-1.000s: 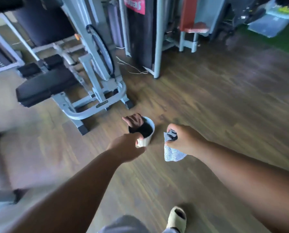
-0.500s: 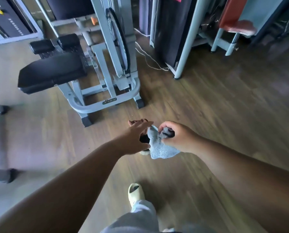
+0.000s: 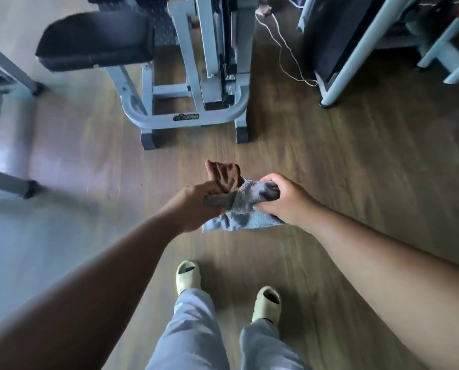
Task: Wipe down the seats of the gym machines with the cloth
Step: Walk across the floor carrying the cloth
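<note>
The person stands on the wooden floor [image 3: 356, 182] with the grey cloth [image 3: 243, 209] bunched between both hands: the right hand [image 3: 281, 198] grips its upper folds, and the left hand [image 3: 201, 201] pinches a corner, its fingers spread past the fabric. This looks like readying the cloth, with no wiping begun. Next, I'd say, comes carrying it to the black seat [image 3: 97, 41] of the machine [image 3: 196, 76] at far left.

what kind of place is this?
Most likely a gym: a grey steel-framed exercise machine with a black padded seat stands on a wood-look floor, and more machine frames stand at right.
</note>
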Demonstrator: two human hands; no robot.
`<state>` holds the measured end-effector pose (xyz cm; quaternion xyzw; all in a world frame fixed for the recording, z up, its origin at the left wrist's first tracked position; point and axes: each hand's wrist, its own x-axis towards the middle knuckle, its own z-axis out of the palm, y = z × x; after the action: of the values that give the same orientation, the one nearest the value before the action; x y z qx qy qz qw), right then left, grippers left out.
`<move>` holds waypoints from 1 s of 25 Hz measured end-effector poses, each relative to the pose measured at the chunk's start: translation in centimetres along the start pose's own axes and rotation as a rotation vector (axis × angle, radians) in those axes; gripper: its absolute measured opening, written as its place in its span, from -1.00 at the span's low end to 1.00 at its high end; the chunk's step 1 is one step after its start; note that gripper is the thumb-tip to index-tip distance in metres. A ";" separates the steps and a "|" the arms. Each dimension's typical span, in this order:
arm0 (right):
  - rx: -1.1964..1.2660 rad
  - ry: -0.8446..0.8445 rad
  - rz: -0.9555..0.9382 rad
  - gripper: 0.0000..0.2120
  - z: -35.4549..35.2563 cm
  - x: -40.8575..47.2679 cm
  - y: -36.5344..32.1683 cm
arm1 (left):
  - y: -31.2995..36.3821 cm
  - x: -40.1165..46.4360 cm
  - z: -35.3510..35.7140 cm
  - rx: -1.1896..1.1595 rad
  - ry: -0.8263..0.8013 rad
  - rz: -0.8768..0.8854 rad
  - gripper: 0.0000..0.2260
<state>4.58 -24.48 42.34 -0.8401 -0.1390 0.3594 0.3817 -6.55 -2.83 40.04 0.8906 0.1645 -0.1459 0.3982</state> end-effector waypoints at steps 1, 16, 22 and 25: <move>0.018 -0.010 0.011 -0.64 -0.2 0.5 1.0 | -0.3 0.0 1.0 -0.022 0.047 -0.039 -0.78; -0.112 -0.180 0.106 -0.86 12.6 16.0 24.1 | -20.0 10.4 16.1 0.031 0.106 -0.258 -0.92; 0.086 -0.343 0.232 -0.91 18.1 21.7 30.6 | -21.7 21.3 18.6 0.050 0.184 0.010 -0.81; 0.133 -0.342 0.342 -0.84 19.7 24.6 33.4 | -21.3 26.1 20.7 0.150 0.114 0.121 -0.65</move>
<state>6.56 -23.71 -3.58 -0.7513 -0.0336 0.5642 0.3408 5.65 -0.51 2.45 0.9330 0.1216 -0.0828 0.3284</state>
